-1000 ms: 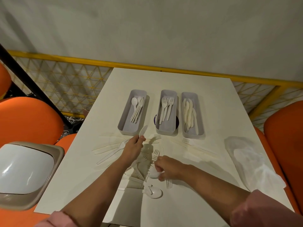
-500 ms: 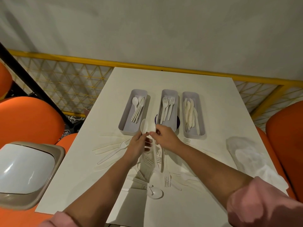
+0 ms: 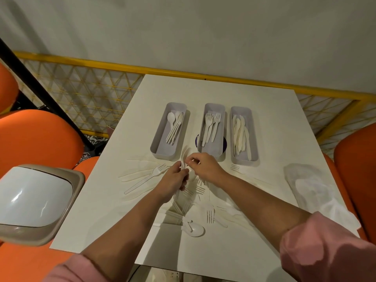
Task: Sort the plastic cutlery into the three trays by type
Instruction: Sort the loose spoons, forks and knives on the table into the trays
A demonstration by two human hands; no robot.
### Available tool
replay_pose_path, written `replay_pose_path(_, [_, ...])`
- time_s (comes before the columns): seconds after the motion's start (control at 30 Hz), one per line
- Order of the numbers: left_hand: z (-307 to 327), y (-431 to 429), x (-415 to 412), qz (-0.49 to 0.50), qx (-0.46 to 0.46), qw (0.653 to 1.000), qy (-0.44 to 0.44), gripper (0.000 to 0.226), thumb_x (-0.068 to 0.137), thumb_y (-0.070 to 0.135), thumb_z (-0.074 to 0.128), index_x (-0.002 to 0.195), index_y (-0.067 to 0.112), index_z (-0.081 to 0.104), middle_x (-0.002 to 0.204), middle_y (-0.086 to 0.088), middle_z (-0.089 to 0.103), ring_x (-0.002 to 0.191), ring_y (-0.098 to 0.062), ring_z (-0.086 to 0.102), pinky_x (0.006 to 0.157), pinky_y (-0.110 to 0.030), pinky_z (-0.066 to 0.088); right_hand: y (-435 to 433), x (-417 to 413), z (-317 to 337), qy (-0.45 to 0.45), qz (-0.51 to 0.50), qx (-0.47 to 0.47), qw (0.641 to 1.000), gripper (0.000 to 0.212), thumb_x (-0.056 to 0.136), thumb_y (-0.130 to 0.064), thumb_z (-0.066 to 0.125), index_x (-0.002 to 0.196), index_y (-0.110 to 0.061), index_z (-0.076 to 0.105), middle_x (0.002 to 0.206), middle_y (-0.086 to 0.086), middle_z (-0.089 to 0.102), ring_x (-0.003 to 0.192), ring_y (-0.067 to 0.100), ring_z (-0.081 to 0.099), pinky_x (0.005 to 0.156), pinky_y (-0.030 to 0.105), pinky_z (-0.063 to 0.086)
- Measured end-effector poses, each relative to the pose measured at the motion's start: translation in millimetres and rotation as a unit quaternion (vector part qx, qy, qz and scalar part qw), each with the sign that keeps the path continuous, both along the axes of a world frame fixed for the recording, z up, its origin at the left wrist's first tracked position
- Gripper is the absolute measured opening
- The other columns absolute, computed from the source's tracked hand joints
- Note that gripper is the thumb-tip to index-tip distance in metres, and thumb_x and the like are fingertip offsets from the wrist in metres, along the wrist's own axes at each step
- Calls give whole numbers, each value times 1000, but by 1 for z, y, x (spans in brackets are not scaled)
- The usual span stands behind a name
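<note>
One head-worn wide view looks forward and steeply down — close over the table (image 3: 254, 110).

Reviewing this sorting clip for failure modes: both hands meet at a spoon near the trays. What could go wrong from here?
1. The left hand and right hand both pinch the white plastic spoon; it could slip during the handover.
2. The spoon sits between the grey spoon tray and the grey fork tray, so it could land in the wrong one.
3. Forearms hover over the loose white cutlery pile and may scatter it.
</note>
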State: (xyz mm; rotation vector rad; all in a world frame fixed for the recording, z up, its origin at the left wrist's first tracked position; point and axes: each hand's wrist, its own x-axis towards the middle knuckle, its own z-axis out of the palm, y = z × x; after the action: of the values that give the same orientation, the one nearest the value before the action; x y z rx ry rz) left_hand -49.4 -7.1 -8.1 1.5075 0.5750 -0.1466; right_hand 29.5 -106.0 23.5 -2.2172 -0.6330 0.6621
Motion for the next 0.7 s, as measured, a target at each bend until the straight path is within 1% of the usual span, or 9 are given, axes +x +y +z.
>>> replay_pose_path(0.07, [-4,3,-1,15,7,1000,2,7,95,8,40,98,10,47,67,-4,44,53,-13,37,50,-24,36,-5,-3,-3,7,15,-12,1000,14,92,-12,52,93,-6,64,84,7,60,73,16,53,65,23,43])
replay_pose_path(0.1, [-6,4,-2,25,7,1000,4,7,95,8,40,95,9,47,66,-4,44,53,-13,37,51,-25,35,-9,-5,-5,23,35,-33,999,9,90,-10,53,87,-9,61,79,3,58,70,15,53,64,22,43])
replay_pose_path(0.2, [-9,7,-4,49,-2,999,2,10,95,7,41,90,9,49,64,-2,43,53,-13,35,51,-25,32,-20,-16,-10,77,147,-139,976,14,85,-9,62,75,-17,57,70,-7,52,62,11,54,58,18,42])
replay_pose_path(0.27, [-10,8,-5,51,0,999,0,8,96,10,43,90,9,49,64,-2,43,53,-12,35,51,-25,32,-26,-26,-16,91,208,-189,955,13,81,-15,70,79,-15,57,72,-8,50,62,10,53,58,18,41])
replay_pose_path(0.33, [-12,7,-6,51,8,999,1,8,97,13,44,92,9,48,64,-2,44,53,-12,36,51,-24,33,-31,-36,-23,90,246,-223,939,24,77,-21,76,85,-13,55,75,-3,53,65,13,53,56,19,39])
replay_pose_path(0.43, [-13,6,-6,51,18,999,7,10,97,17,45,93,8,49,65,-2,45,55,-13,38,52,-25,35,-35,-44,-32,105,270,-256,922,34,71,-25,80,82,-14,50,83,5,58,55,12,51,51,22,38])
replay_pose_path(0.5, [-13,5,-6,51,26,998,9,12,97,18,46,90,9,49,66,-3,46,56,-13,39,53,-25,37,-36,-48,-32,93,282,-276,914,35,71,-25,80,79,-14,48,83,4,56,51,11,49,50,23,35])
replay_pose_path(0.6, [-12,4,-6,48,31,998,12,13,97,20,47,88,11,49,67,-3,47,57,-13,40,54,-24,38,-35,-54,-32,44,298,-310,902,32,75,-22,76,88,-10,50,91,9,54,51,12,43,49,23,30])
replay_pose_path(0.7, [-11,6,-9,51,33,998,8,13,97,20,47,90,9,49,67,-3,48,57,-13,39,53,-24,37,-36,-58,-35,30,287,-321,902,23,80,-12,69,93,-9,50,92,10,52,53,12,42,49,22,29])
